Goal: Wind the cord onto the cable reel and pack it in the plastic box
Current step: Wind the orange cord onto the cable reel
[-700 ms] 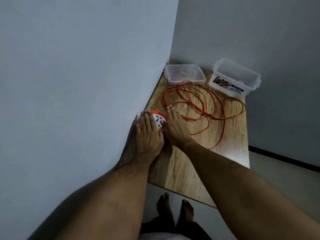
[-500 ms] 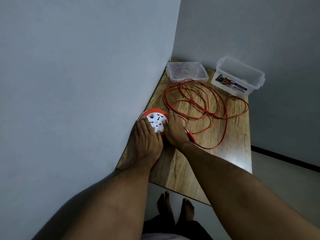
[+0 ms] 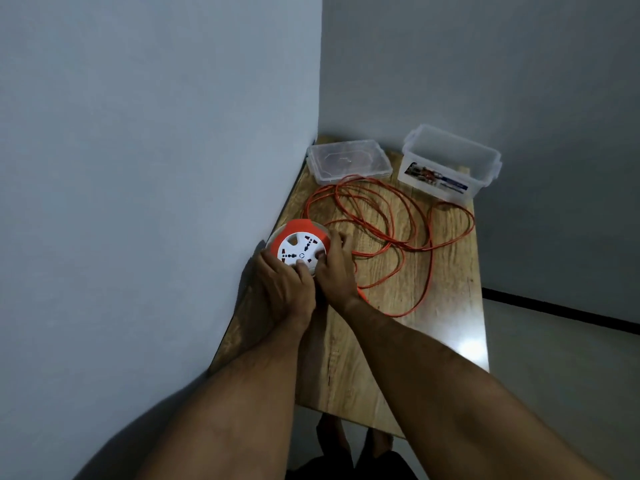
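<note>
At frame centre-left, the left hand (image 3: 282, 285) and right hand (image 3: 334, 268) both grip the orange-and-white cable reel (image 3: 300, 249), tilted by the wall on the wooden bench (image 3: 398, 341). The orange cord (image 3: 391, 223) lies in loose loops toward upper right, before the open plastic box (image 3: 450, 168) and its lid (image 3: 348, 161).

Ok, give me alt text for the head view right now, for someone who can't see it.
Both hands, left hand and right hand, grip an orange and white cable reel at the wall edge of a wooden table. The orange cord lies in loose loops beyond it, unwound. At the far end sit a clear plastic box and its lid, apart.
</note>
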Available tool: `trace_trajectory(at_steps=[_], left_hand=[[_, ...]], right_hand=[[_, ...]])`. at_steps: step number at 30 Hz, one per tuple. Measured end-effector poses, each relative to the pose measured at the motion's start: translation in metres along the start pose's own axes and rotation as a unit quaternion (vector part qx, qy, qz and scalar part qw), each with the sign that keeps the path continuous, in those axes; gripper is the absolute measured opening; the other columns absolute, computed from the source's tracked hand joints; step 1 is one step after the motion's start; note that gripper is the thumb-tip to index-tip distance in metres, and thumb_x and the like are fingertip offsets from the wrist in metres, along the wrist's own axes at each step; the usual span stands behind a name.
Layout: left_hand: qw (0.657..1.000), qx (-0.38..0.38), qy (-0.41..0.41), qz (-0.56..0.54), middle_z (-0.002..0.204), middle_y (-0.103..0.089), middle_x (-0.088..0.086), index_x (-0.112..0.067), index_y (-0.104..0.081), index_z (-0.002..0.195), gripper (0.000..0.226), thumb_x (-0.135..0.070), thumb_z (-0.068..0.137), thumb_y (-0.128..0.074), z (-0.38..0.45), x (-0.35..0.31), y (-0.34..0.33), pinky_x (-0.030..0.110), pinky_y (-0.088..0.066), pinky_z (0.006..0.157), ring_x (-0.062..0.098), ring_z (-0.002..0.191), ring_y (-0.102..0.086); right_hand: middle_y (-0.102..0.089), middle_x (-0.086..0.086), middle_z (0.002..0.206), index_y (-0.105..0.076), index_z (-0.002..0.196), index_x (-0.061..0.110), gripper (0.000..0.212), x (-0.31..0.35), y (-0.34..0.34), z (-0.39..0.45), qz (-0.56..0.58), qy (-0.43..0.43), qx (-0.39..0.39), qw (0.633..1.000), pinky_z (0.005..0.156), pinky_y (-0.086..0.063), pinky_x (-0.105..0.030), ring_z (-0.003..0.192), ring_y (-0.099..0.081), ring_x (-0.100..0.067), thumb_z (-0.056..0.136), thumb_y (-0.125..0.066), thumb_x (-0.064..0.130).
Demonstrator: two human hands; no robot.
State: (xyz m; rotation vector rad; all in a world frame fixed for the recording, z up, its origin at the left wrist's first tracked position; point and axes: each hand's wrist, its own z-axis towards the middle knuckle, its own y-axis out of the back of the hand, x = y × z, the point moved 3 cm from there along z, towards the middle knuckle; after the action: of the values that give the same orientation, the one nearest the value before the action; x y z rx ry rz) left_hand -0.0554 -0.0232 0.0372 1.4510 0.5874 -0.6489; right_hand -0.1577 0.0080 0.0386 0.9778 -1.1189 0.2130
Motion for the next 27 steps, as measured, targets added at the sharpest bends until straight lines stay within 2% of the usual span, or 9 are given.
trace_trajectory(at_steps=[2, 5, 7, 11, 15, 18, 21, 23, 27], left_hand=[[1.0, 0.0, -0.007, 0.0, 0.159, -0.042, 0.018, -0.005, -0.031, 0.159, 0.07, -0.039, 0.104, -0.056, 0.006, -0.024, -0.001, 0.038, -0.045, 0.111, 0.034, 0.138, -0.05], [0.999, 0.011, -0.031, 0.004, 0.163, -0.037, 0.017, -0.006, -0.025, 0.162, 0.071, -0.044, 0.107, -0.048, 0.021, -0.065, -0.009, 0.039, -0.041, 0.114, 0.035, 0.143, -0.045], [0.998, 0.003, -0.063, -0.009, 0.16, -0.04, 0.02, -0.004, -0.028, 0.161, 0.072, -0.048, 0.106, -0.043, 0.032, -0.093, -0.015, 0.041, -0.045, 0.111, 0.037, 0.14, -0.047], [0.991, -0.032, -0.12, -0.049, 0.143, -0.051, 0.027, 0.003, -0.04, 0.152, 0.069, -0.043, 0.101, -0.044, 0.054, -0.156, -0.02, 0.039, -0.056, 0.091, 0.038, 0.124, -0.057], [0.977, -0.01, -0.206, -0.057, 0.131, -0.052, 0.023, 0.002, -0.048, 0.143, 0.048, -0.029, 0.107, -0.05, 0.072, -0.219, -0.009, 0.028, -0.043, 0.082, 0.034, 0.116, -0.057], [0.958, 0.045, -0.272, -0.08, 0.127, -0.054, 0.016, -0.005, -0.055, 0.134, 0.041, -0.035, 0.108, -0.046, 0.091, -0.258, -0.006, 0.027, -0.043, 0.081, 0.028, 0.115, -0.058], [0.922, 0.135, -0.351, -0.093, 0.122, -0.065, 0.01, -0.011, -0.062, 0.126, 0.044, -0.045, 0.108, -0.041, 0.107, -0.302, -0.003, 0.028, -0.049, 0.083, 0.024, 0.108, -0.065], [0.896, 0.182, -0.4, -0.065, 0.112, -0.07, 0.006, -0.012, -0.064, 0.119, 0.04, -0.047, 0.106, -0.048, 0.113, -0.329, 0.0, 0.026, -0.051, 0.077, 0.021, 0.098, -0.068], [0.862, 0.236, -0.448, -0.028, 0.091, -0.068, -0.002, -0.016, -0.066, 0.103, 0.033, -0.049, 0.098, -0.064, 0.114, -0.371, 0.011, 0.027, -0.052, 0.072, 0.015, 0.083, -0.067]], right_hand=[[-0.036, -0.008, 0.136, -0.044, 0.135, 0.01, 0.047, 0.003, 0.015, 0.014, 0.032, -0.002, -0.019, 0.999, 0.089, -0.059, -0.04, 0.116, -0.055, -0.029, 0.089, -0.048, 0.002], [-0.034, -0.004, 0.139, -0.043, 0.141, 0.012, 0.04, 0.012, 0.051, 0.038, 0.073, 0.022, -0.05, 0.996, 0.078, -0.055, -0.012, 0.117, -0.054, -0.02, 0.102, -0.049, 0.014], [-0.034, 0.0, 0.136, -0.042, 0.143, 0.014, 0.04, 0.017, 0.075, 0.053, 0.081, 0.05, -0.083, 0.992, 0.079, -0.057, -0.015, 0.114, -0.054, -0.016, 0.104, -0.048, 0.022], [-0.032, 0.0, 0.136, -0.04, 0.142, 0.015, 0.039, 0.025, 0.118, 0.08, 0.094, 0.085, -0.138, 0.982, 0.092, -0.058, -0.041, 0.116, -0.052, -0.017, 0.104, -0.046, 0.018], [-0.031, -0.002, 0.14, -0.039, 0.147, 0.014, 0.044, 0.037, 0.158, 0.097, 0.145, 0.1, -0.181, 0.968, 0.091, -0.059, -0.031, 0.124, -0.051, -0.015, 0.104, -0.048, 0.017], [-0.031, -0.002, 0.141, -0.038, 0.148, 0.014, 0.044, 0.047, 0.184, 0.105, 0.182, 0.107, -0.213, 0.954, 0.086, -0.057, -0.019, 0.124, -0.052, -0.015, 0.106, -0.049, 0.02], [-0.033, -0.003, 0.138, -0.038, 0.149, 0.008, 0.046, 0.054, 0.21, 0.112, 0.186, 0.117, -0.23, 0.948, 0.084, -0.048, -0.004, 0.122, -0.047, 0.006, 0.105, -0.05, 0.013], [-0.035, -0.003, 0.138, -0.039, 0.148, 0.007, 0.045, 0.055, 0.226, 0.118, 0.195, 0.117, -0.246, 0.942, 0.087, -0.049, -0.006, 0.119, -0.044, 0.014, 0.104, -0.05, 0.011], [-0.037, -0.001, 0.138, -0.04, 0.148, 0.01, 0.045, 0.055, 0.246, 0.127, 0.221, 0.117, -0.256, 0.934, 0.094, -0.05, -0.013, 0.123, -0.05, -0.004, 0.104, -0.049, 0.01]])
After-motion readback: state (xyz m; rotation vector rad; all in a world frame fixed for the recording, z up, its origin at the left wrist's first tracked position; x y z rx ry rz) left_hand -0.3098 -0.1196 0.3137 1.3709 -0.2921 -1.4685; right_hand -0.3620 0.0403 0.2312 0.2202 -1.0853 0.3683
